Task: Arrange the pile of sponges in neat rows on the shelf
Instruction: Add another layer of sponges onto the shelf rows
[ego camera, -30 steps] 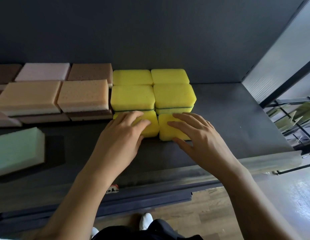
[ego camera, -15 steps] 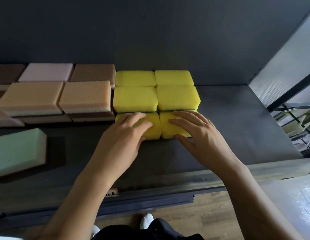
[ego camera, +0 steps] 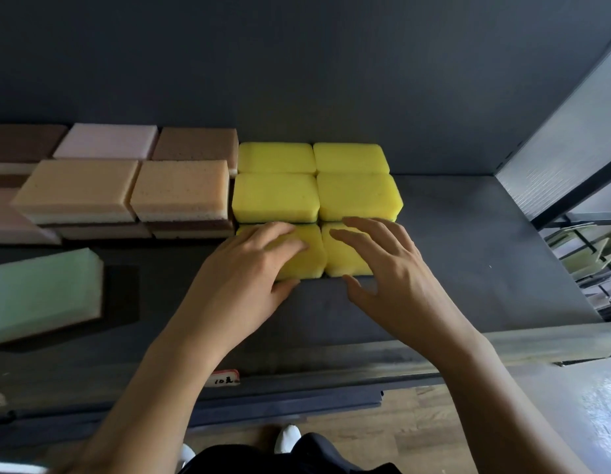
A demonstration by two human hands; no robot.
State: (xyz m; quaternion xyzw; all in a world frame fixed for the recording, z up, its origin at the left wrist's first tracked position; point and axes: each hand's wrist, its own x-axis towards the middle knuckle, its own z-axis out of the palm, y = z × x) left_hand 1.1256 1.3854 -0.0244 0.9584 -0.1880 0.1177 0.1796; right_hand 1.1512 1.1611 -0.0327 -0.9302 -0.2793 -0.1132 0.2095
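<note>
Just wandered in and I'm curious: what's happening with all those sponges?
A person is tidying sponges on a dark shelf. The left hand rests on the front left yellow sponge, and the right hand is spread over the front right yellow sponge. Behind these, the other yellow sponges already sit in neat rows, with tan and brown sponges stacked to their left.

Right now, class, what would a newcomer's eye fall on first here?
The block of bright yellow rounded foam sponges at the middle of the dark grey shelf, with the left hand and right hand spread over its two front sponges. Stacked tan and brown rectangular sponges sit to its left.
</note>
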